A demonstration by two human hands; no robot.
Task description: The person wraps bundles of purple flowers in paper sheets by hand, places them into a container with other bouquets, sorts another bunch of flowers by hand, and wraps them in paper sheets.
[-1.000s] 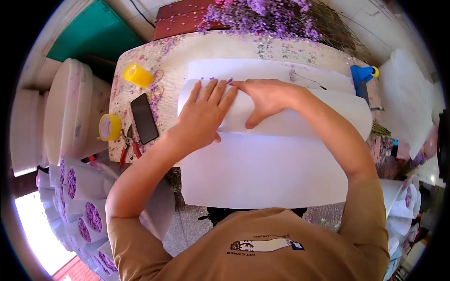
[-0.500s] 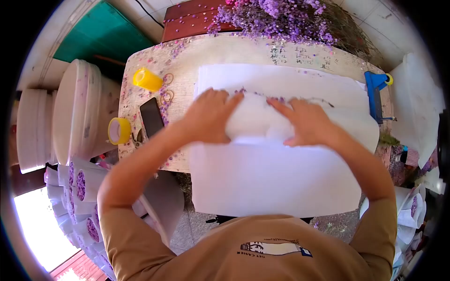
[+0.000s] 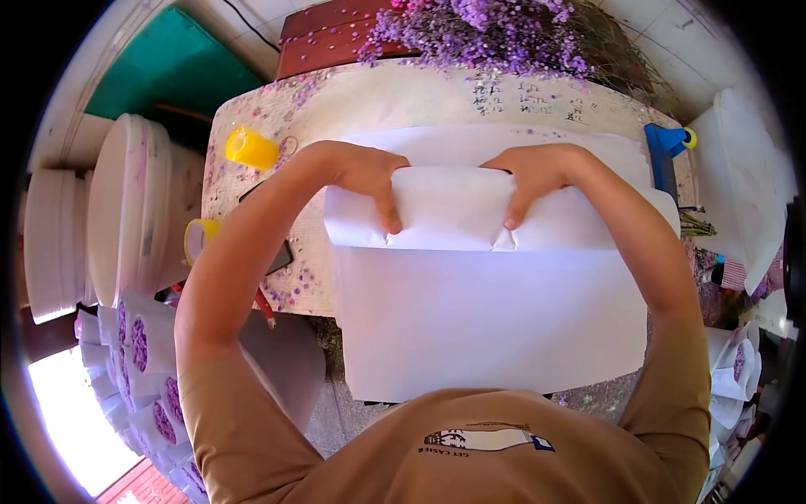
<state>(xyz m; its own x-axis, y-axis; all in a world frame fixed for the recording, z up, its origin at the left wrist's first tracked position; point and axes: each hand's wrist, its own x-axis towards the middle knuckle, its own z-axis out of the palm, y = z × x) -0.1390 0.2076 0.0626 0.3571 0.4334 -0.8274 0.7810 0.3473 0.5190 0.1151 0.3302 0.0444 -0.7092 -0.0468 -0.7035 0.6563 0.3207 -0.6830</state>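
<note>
A sheet of white wrapping paper is bent into a loose roll across the table. My left hand grips its left part, thumb pressed on the near face and fingers hidden behind. On the right part, my right hand holds it the same way, and small creases show by both thumbs. Green stems stick out past the roll's right end; whatever else lies inside is hidden. Flat white sheets spread beneath the roll and overhang the table's near edge.
Purple dried flowers lie beyond the far edge. A blue tape dispenser stands at right. At left are yellow tape rolls and a partly covered phone. Wrapped bouquets crowd the lower left.
My hands have gone from lying over the paper to gripping it from behind with thumbs in front. The paper is now a fuller roll, and the purple bits at its far edge are covered.
</note>
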